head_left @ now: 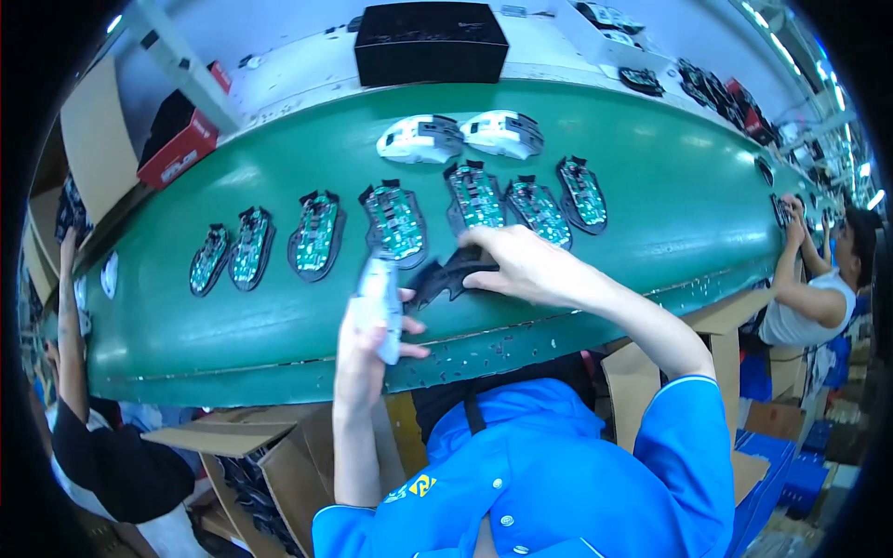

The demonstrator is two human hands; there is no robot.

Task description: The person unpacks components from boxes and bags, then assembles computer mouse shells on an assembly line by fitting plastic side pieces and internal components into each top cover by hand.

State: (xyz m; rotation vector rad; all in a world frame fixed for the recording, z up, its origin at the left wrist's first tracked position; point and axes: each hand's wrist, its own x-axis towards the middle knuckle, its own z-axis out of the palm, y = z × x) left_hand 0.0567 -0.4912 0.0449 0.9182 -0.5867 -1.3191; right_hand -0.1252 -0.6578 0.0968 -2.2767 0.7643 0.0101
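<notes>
My left hand (pixel 363 349) is closed around a white mouse shell (pixel 379 302), tilted on edge above the near side of the green work surface. In my right hand (pixel 516 265) is a black plastic mouse part (pixel 448 276), pinched between thumb and fingers; its left end reaches close to my left fingertips. Just beyond my hands, several mouse bases with green circuit boards lie in a loose row, among them one base (pixel 394 221) near the white shell and another base (pixel 476 195) beyond my right hand. Two white mouse shells (pixel 420 139) rest side by side farther back.
A black box (pixel 431 45) stands on the white ledge behind the green surface (pixel 279 321). Open cardboard boxes (pixel 293 484) flank me below the near edge. A red box (pixel 179 139) sits at the far left. Other people work at both ends, one in a white top (pixel 819 307).
</notes>
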